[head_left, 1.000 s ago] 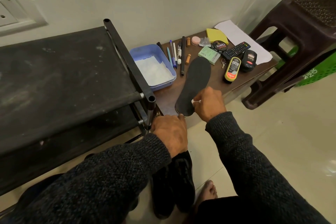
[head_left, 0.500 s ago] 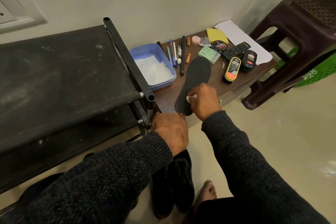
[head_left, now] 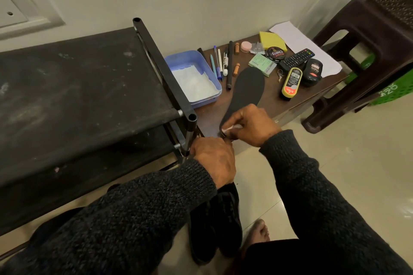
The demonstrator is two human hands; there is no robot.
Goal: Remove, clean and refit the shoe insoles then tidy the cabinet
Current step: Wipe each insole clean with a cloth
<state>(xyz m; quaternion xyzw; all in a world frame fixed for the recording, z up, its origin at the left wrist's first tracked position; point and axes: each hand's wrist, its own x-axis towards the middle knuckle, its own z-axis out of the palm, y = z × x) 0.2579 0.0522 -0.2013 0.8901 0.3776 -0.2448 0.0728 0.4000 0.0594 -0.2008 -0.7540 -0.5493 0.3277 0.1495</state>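
Now, right hand (head_left: 250, 125): your curled fingers pinch a white wad (head_left: 230, 128) against the insole's heel.
Left hand (head_left: 212, 161): knuckles up, gripping the heel end.
Count: one insole (head_left: 245, 89), two shoes (head_left: 216, 221) on the floor.
Insole: flat, plain black, lying on the brown table (head_left: 274, 100), toe toward the wall.

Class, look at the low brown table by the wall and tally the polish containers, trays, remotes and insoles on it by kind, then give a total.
Shoe polish containers: 3 (round black tin, yellow-capped black bottle, squat black bottle)
Pale blue plastic tray: 1
Black remote control: 1
Flat black insole: 1
Total: 6
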